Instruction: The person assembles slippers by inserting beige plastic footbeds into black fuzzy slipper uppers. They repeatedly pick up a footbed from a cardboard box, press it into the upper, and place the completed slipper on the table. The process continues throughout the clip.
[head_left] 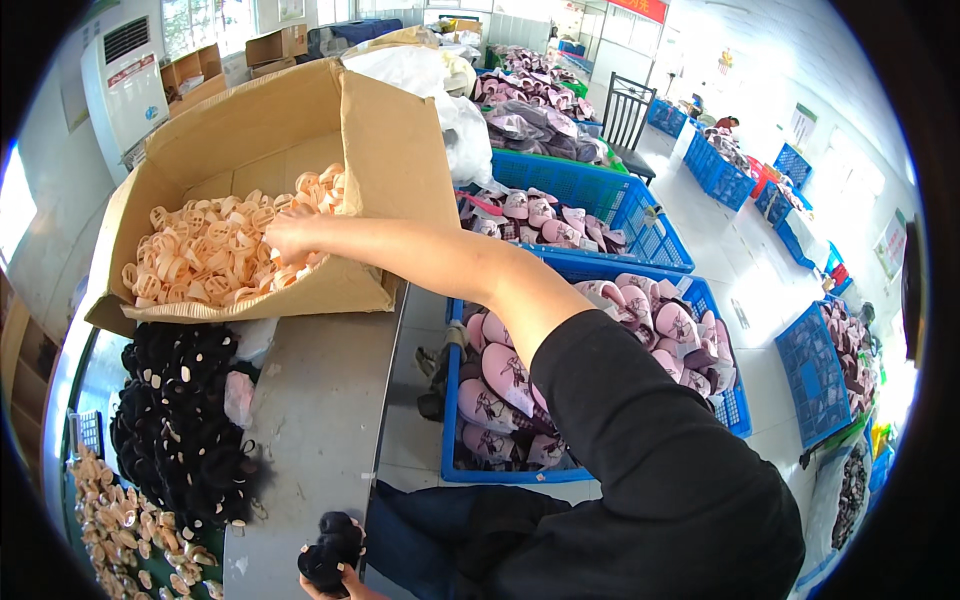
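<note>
Two bare hands are occupying separate stations: the right hand (pixel 290 235) is lying inside the open cardboard box (pixel 395 150), and the left hand (pixel 348 583) is staying low at the near edge of the table (pixel 310 400). The right hand is pointing its fingers down into the peach plastic pieces (pixel 205 250), which are filling the box floor in a loose heap; its fingertips are hiding among them, so whether it is gripping a piece cannot be told. The left hand is curling partly closed around a black fluffy piece (pixel 332 550), which is sitting above the fingers.

More black fluffy pieces are forming a pile (pixel 180 430) on the table, in front of the box. Small beige pieces (pixel 130 525) are lying scattered at the lower left, next to that pile. To the right of the table, a near blue crate (pixel 450 410) is holding pink slippers (pixel 505 375), and a second blue crate (pixel 645 205) is standing just behind it, also containing pink slippers
</note>
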